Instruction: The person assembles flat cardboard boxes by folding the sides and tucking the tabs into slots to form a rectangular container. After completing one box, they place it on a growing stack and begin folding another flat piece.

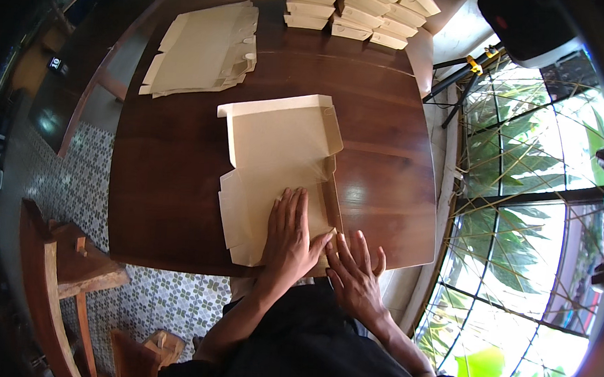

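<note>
A partly folded brown cardboard box (pixel 270 142) lies open on the dark wooden table (pixel 178 181). Its far half has raised side walls, and the left flap of the near half lies spread outward. My left hand (pixel 291 233) rests on the near panel with fingers stretched forward and the thumb out toward the right edge. At the near right corner, my right hand (pixel 357 271) touches the box's raised side wall, its fingers spread. The fingertips of the right hand and the left thumb almost meet at that corner.
Flat unfolded cardboard blanks (pixel 203 48) are stacked at the far left of the table. Several piles of folded boxes (pixel 354 12) stand at the far right. A wooden chair (pixel 43 290) is at the left, a barred window (pixel 522 202) at the right, beside a tripod (pixel 461 77).
</note>
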Demonstrator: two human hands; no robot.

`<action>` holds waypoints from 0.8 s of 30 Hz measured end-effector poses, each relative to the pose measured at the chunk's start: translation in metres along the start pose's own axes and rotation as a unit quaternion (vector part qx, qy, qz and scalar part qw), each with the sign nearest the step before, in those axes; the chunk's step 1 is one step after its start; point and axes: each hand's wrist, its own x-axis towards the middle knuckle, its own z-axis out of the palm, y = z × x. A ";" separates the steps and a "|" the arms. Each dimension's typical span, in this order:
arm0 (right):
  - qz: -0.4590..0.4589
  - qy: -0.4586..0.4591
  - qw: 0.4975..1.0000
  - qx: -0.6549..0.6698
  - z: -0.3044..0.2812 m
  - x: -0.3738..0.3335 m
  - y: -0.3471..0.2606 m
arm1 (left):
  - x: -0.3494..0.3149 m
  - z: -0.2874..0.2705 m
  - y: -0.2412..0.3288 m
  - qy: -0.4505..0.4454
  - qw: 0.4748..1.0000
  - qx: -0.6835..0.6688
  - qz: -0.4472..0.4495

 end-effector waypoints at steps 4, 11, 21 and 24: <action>-0.020 -0.074 0.997 -0.007 -0.010 -0.012 0.005 | 0.001 0.002 -0.004 0.006 1.000 -0.017 0.002; -0.111 0.021 0.983 0.147 -0.051 -0.001 0.018 | 0.004 -0.025 -0.014 0.098 0.977 -0.183 0.038; -0.189 0.129 0.963 0.139 -0.087 0.133 0.026 | -0.033 -0.073 -0.069 0.130 0.978 0.096 -0.131; -0.176 0.058 0.982 0.031 -0.071 0.142 0.028 | -0.009 -0.090 -0.098 0.081 0.986 0.065 -0.131</action>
